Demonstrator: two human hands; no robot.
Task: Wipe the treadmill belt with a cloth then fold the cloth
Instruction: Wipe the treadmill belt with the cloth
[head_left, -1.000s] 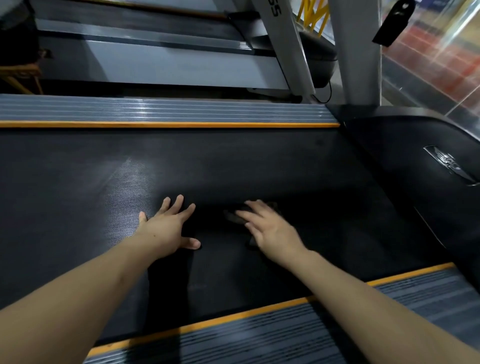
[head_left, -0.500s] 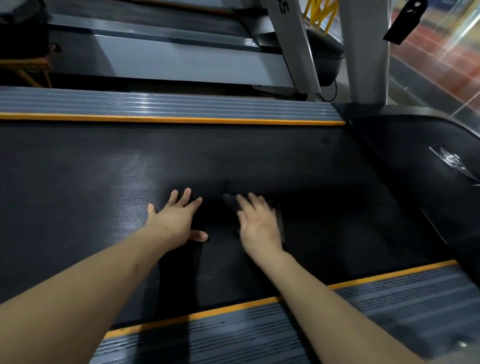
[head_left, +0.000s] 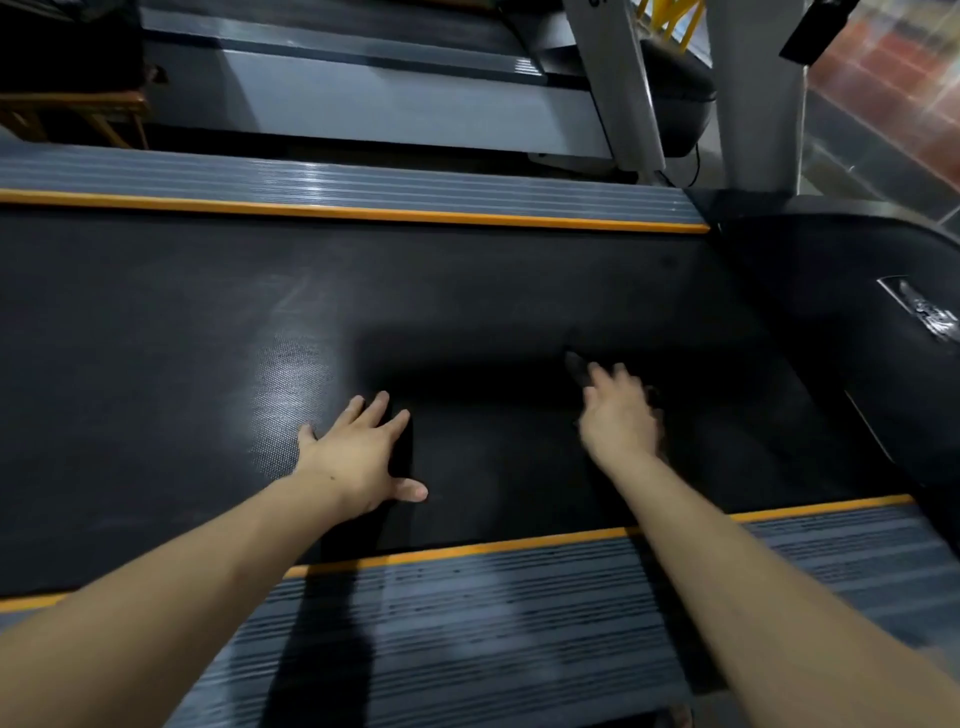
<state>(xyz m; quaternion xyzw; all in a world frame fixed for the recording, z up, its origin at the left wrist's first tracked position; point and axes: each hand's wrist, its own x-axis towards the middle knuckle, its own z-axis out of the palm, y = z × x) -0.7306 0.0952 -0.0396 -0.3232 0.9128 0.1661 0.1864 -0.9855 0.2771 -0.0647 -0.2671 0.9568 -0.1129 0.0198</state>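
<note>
Both arms reach over the near side rail (head_left: 467, 623) onto the black treadmill belt (head_left: 208, 312). The left hand (head_left: 358, 457) lies flat on the belt, fingers spread and straight, holding nothing. The right hand (head_left: 618, 415), well apart from it, presses down with straight fingers on a dark cloth (head_left: 574, 364), whose corner pokes out past the fingertips. The cloth is hard to make out against the belt.

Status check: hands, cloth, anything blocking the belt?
Left hand flat on belt. Right hand pressing dark cloth, blurred. Nothing seen blocking.
</note>
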